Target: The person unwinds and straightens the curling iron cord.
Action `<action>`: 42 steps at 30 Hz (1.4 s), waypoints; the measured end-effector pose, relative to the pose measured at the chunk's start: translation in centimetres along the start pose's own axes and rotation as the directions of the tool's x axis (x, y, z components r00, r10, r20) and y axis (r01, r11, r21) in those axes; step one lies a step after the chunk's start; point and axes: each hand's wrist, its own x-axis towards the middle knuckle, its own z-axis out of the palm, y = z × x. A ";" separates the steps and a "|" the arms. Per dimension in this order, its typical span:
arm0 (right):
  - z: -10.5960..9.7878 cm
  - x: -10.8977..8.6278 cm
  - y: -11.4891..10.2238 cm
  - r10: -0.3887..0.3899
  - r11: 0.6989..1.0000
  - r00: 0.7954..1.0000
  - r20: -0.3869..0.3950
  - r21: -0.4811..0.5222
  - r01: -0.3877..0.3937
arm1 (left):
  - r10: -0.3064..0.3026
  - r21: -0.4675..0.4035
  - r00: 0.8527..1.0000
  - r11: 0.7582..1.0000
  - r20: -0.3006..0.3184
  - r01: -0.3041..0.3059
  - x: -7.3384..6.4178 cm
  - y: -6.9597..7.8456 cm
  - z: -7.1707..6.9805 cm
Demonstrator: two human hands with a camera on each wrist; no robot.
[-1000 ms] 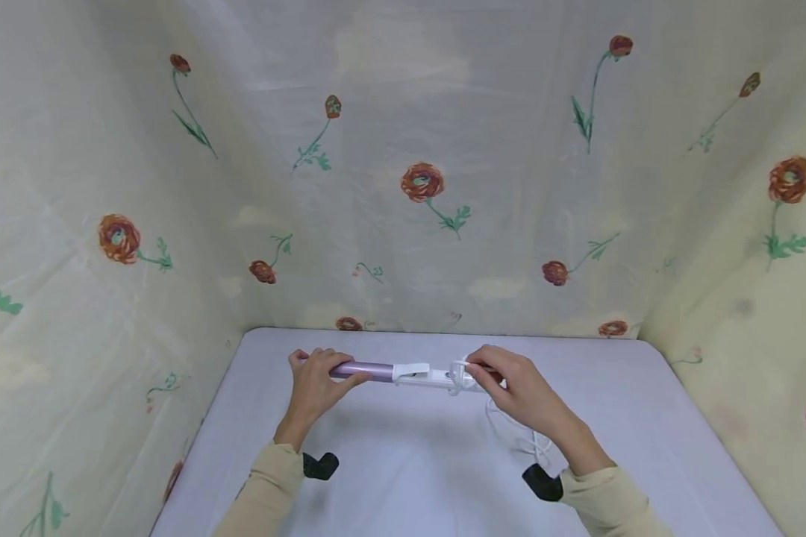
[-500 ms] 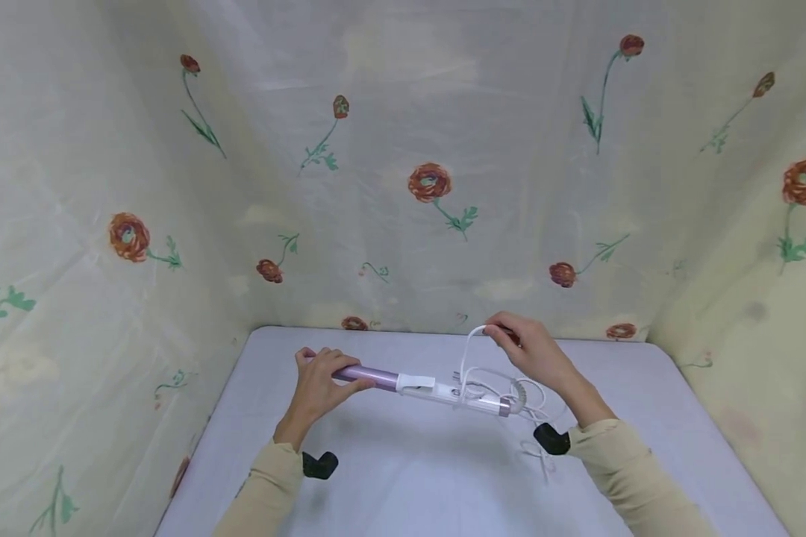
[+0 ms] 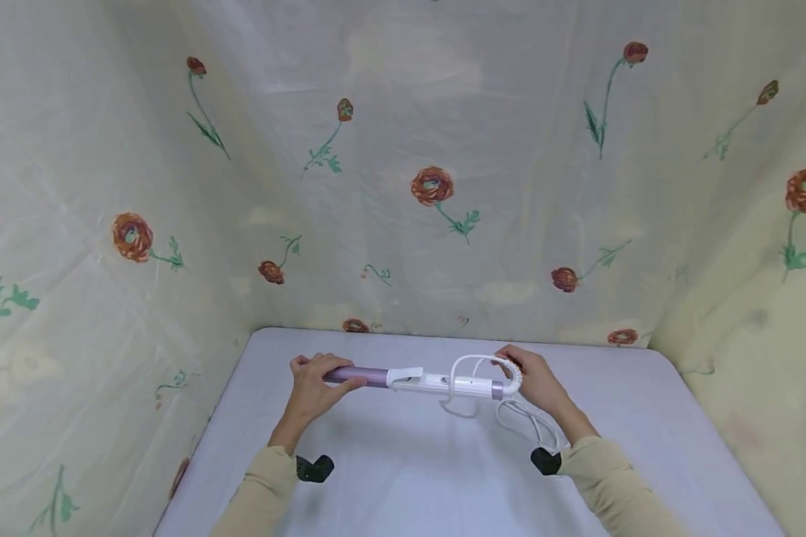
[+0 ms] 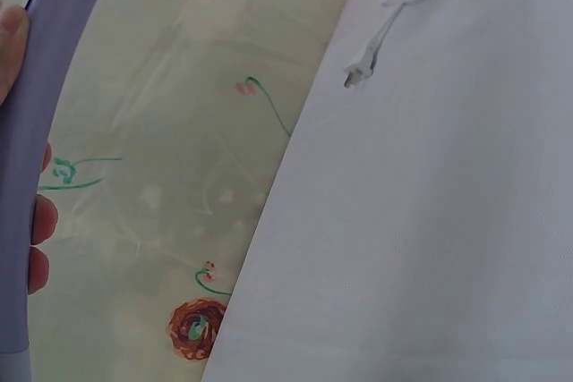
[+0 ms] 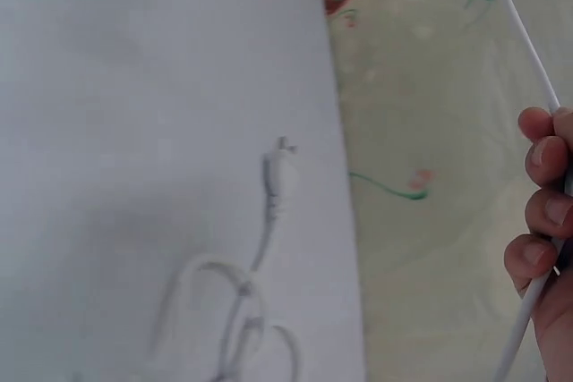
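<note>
In the head view my left hand (image 3: 316, 391) grips the purple barrel of a curling iron (image 3: 416, 380), held level above the table. Its white handle and clamp lever point right. The left wrist view has the fingers (image 4: 41, 219) curled behind the barrel. From the handle's right end, a white cord (image 5: 528, 42) bends back and loops over the handle. My right hand (image 3: 537, 380) holds this cord just beyond the handle end, its fingers curled round it in the right wrist view. Part of the right hand is hidden behind the cord.
More cord hangs in loose loops (image 3: 540, 429) below the right hand. Its two-pin plug (image 5: 282, 174) shows against the white table (image 3: 403, 477) in the right wrist view. Flower-printed curtains (image 3: 349, 224) enclose the table's back and sides.
My right hand drew the cord up and right off the handle, then came down again near the handle end. The iron's right end dipped, then levelled. The left hand kept its hold.
</note>
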 end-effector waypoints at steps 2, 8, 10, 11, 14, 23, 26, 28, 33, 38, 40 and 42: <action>1.1 -1.0 0.3 0.000 1.000 1.000 0.014 -0.022 0.000 | -0.009 -0.006 1.000 1.000 -0.003 0.009 0.1 0.1 0.0; 4.3 -3.2 0.5 0.060 0.995 0.987 0.150 -0.083 -0.048 | -0.017 0.027 0.999 0.999 -0.032 0.018 0.6 0.5 0.0; 5.2 -4.0 0.4 0.024 0.995 0.982 0.185 -0.100 -0.005 | -0.018 0.048 0.999 0.999 -0.032 0.020 0.8 0.6 0.2; 5.6 -4.5 0.2 0.006 0.993 0.979 0.202 -0.116 0.018 | -0.015 0.057 0.999 0.998 -0.034 0.017 0.9 0.7 0.3; 6.6 -5.9 -0.3 -0.029 0.989 0.969 0.245 -0.136 0.064 | -0.013 0.079 0.999 0.997 -0.049 0.017 1.2 0.9 0.5; 6.9 -9.9 -2.9 -0.059 0.985 0.920 0.387 0.174 -0.009 | -0.002 0.151 0.996 0.988 -0.087 0.016 1.2 1.0 1.3; 6.0 -10.8 -4.0 -0.116 0.957 0.925 0.362 0.290 0.007 | -0.012 0.164 0.997 0.986 -0.080 0.025 1.0 1.0 1.6; 5.2 -11.2 -4.6 -0.148 0.940 0.931 0.333 0.339 0.029 | -0.022 0.169 0.997 0.985 -0.080 0.035 0.9 0.9 1.7; 2.6 -10.9 -5.9 -0.244 0.908 0.953 0.181 0.389 0.159 | -0.044 0.162 0.996 0.985 -0.074 0.055 0.7 0.7 1.8; -0.1 -9.3 -6.7 -0.324 0.876 0.946 -0.007 0.375 0.303 | -0.047 0.186 0.998 0.981 -0.049 0.055 0.4 0.3 1.9; -1.0 -8.4 -6.6 -0.324 0.884 0.944 -0.066 0.335 0.327 | -0.035 0.201 0.998 0.979 -0.042 0.043 0.3 0.1 1.9; -1.8 -7.4 -6.4 -0.298 0.902 0.947 -0.123 0.289 0.321 | -0.015 0.214 0.999 0.977 -0.031 0.022 0.1 -0.1 1.9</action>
